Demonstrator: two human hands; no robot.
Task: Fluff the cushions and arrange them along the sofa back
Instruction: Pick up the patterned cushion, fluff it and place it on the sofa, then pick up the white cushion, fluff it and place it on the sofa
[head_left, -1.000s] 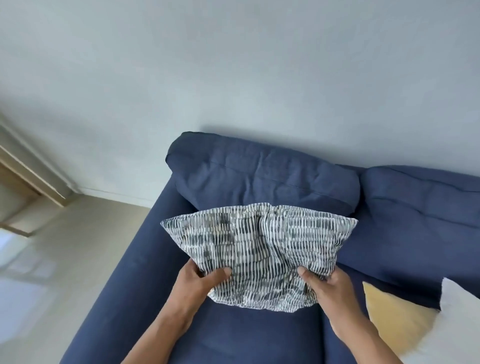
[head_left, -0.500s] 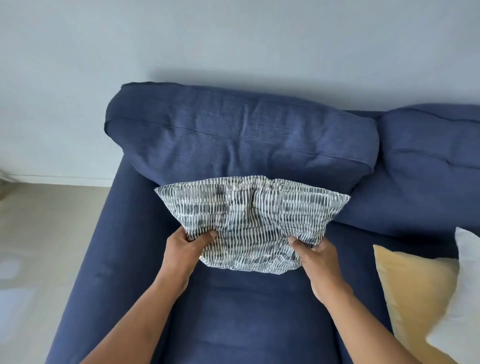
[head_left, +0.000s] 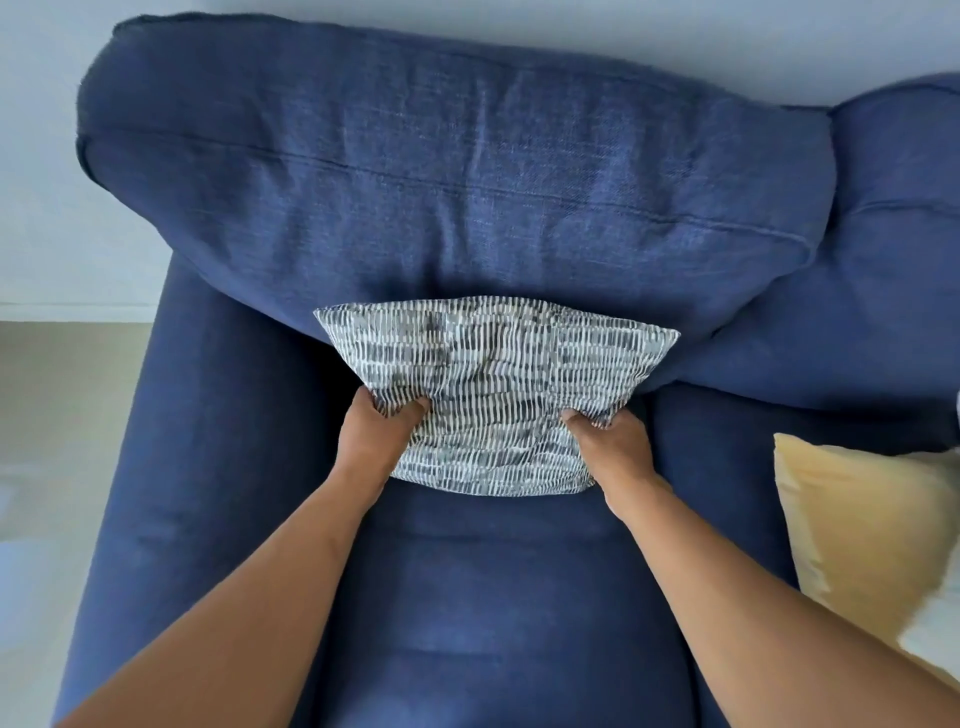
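Both hands, left hand (head_left: 376, 441) and right hand (head_left: 613, 447), are closed on the lower corners of the striped cushion (head_left: 493, 384), which leans on the sofa back (head_left: 441, 171). Placing seems in hand; next, release it and take the yellow cushion (head_left: 862, 525).

A deep blue sofa (head_left: 467, 597) fills nearly the whole view, its plump back cushion (head_left: 447, 171) sitting against a pale grey-blue wall (head_left: 675, 36), with a second blue back cushion (head_left: 893, 249) just beside it on the sofa's right end. Off the sofa's left arm (head_left: 171, 467) a white skirting board (head_left: 72, 312) runs along the foot of the wall, and below it lies a smooth beige floor (head_left: 62, 415). Soft, even daylight, with a pale glossy patch on the floor near the arm.
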